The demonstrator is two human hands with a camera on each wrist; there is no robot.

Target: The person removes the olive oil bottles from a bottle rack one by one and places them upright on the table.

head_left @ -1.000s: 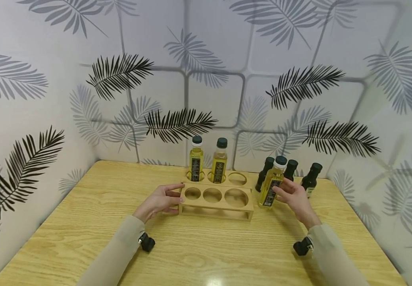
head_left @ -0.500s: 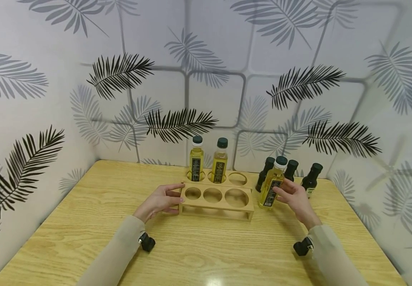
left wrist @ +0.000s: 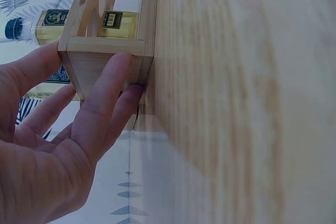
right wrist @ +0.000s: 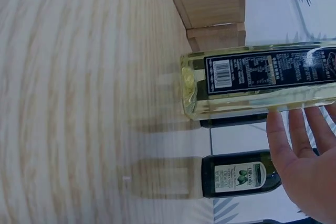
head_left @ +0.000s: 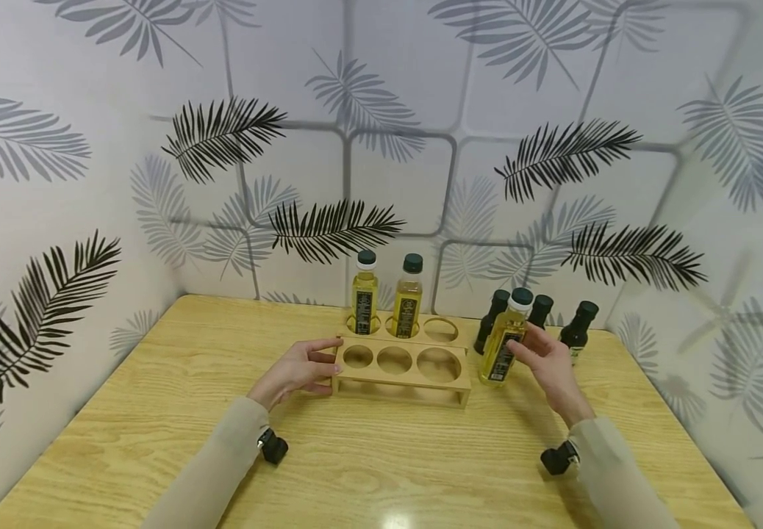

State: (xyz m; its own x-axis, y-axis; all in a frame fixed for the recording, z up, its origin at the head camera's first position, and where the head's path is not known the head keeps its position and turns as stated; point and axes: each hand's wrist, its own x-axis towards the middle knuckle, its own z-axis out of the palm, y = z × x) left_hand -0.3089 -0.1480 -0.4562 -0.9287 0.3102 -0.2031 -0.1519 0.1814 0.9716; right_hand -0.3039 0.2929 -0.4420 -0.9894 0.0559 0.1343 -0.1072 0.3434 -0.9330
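We list a left hand (head_left: 295, 373), fingers extended, touching the end of a pale wooden six-hole rack (head_left: 403, 380). We list a right hand (head_left: 550, 369) holding a clear, green-capped, yellow-filled bottle (head_left: 498, 345) beside the rack.

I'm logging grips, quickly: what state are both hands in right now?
Left hand: open, touching the end of the wooden rack.
Right hand: closed, holding the yellow-liquid bottle.
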